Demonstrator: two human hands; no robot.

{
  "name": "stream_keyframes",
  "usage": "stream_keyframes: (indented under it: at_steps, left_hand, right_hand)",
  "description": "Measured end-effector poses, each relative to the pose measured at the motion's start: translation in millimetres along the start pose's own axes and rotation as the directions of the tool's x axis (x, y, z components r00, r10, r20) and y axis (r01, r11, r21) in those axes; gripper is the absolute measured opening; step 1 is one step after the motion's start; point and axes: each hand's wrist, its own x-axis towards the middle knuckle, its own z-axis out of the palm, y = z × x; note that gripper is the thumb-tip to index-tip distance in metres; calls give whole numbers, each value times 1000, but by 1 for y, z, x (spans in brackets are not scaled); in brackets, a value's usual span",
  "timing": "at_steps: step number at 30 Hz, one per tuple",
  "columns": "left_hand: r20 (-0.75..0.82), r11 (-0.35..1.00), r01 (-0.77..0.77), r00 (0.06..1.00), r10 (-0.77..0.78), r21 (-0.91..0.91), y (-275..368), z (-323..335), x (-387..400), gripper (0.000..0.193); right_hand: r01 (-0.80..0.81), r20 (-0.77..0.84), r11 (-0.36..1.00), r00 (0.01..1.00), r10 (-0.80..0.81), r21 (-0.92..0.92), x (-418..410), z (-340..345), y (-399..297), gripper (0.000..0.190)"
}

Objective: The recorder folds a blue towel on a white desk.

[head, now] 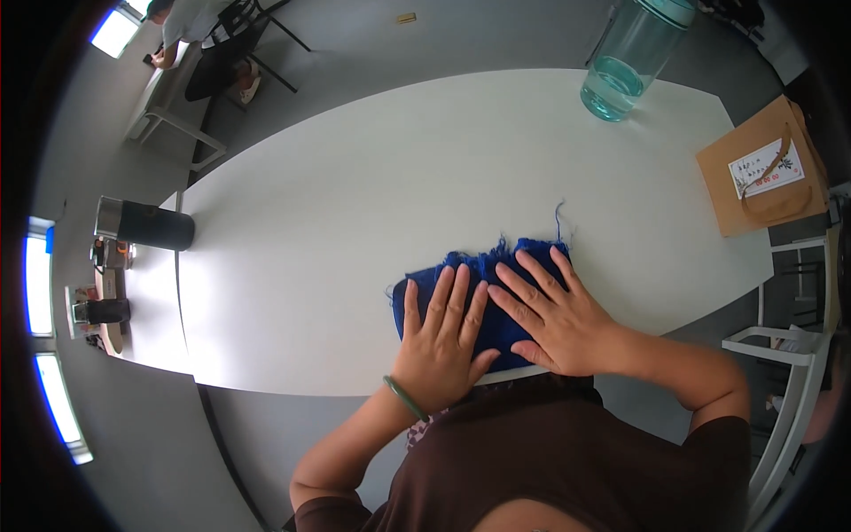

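A dark blue cloth (508,339) with a frayed far edge lies flat at the near edge of the white table (319,199). It looks folded, though my hands cover much of it. My left hand (442,339) presses palm down on its left half, fingers spread and pointing away from me. On the right half rests my right hand (562,316), also palm down, with its fingers angled up and to the left. The two hands nearly meet at the index fingertips. A loose blue thread (558,219) trails from the cloth's far right corner. Neither hand grips anything.
A teal-lidded water bottle (615,86) stands at the far right, near a brown paper bag (718,179) bearing writing. On the left are a dark tumbler (156,226) and a black-lidded container (110,310). Beyond the table, a person (193,23) sits at another desk.
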Motion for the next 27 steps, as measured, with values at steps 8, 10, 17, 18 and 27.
stream_keyframes:
  at_steps: [8,10,17,18,27]
  left_hand:
    - [-40,967,256,966,-255,9,-52,-15,-28,75]
    - [-74,948,311,949,-306,73,-91,-22,-28,72]
    - [-133,832,530,848,-514,165,-151,-23,-32,61]
    - [-174,826,541,839,-516,160,-144,-20,-35,62]
    - [-227,870,492,847,-480,-4,-15,0,-75,70]
  right_hand:
    - [233,-75,972,969,-235,-31,83,14,-6,68]
    - [258,-140,964,954,-265,-66,131,22,-3,67]
    - [230,-138,964,959,-248,-132,222,38,-15,63]
    - [234,-151,967,957,-247,-99,220,38,-14,63]
    - [388,18,921,922,-388,-27,93,11,-33,67]
